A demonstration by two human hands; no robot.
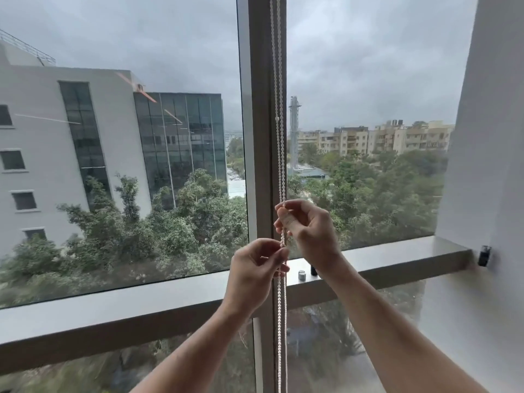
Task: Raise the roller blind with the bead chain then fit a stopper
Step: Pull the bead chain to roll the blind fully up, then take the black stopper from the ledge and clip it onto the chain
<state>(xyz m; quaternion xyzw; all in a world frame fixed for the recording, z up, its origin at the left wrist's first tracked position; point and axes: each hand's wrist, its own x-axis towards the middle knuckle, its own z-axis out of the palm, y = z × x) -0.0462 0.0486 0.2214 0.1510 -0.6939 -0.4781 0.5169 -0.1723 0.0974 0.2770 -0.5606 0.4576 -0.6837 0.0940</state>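
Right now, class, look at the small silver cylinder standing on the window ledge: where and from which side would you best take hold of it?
Grip the small silver cylinder by its round side wall, coming down from above or from the room side. It stands upright on the ledge, and a dark object stands close beside it, so pinch front to back, probably with the right hand, which is nearer.

Both hands are raised with forearms extended, the right hand [307, 225] above the left hand [255, 272], fingers pinched.
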